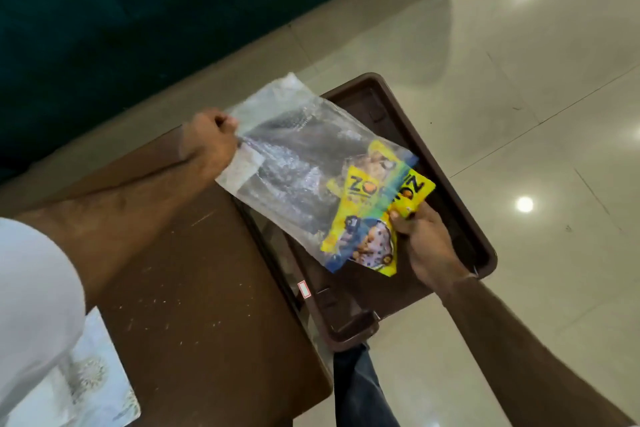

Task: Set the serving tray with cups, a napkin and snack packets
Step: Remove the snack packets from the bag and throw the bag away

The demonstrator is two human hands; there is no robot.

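A dark brown serving tray [460, 191] rests at the right end of a brown table and juts out over the floor. My left hand [207, 139] is closed on the corner of a clear plastic bag [291, 156], holding it above the tray. Yellow snack packets [367, 218] stick out of the bag's lower end. My right hand [426, 239] grips these packets at their right edge, over the tray. I see no cups or napkin in this view.
The brown table [194, 288] has a scuffed top with a small white sticker [304, 288] near the tray. A pale patterned mat [93, 388] lies at its near left corner. Glossy cream floor tiles [519, 80] lie to the right, dark teal furniture [104, 28] behind.
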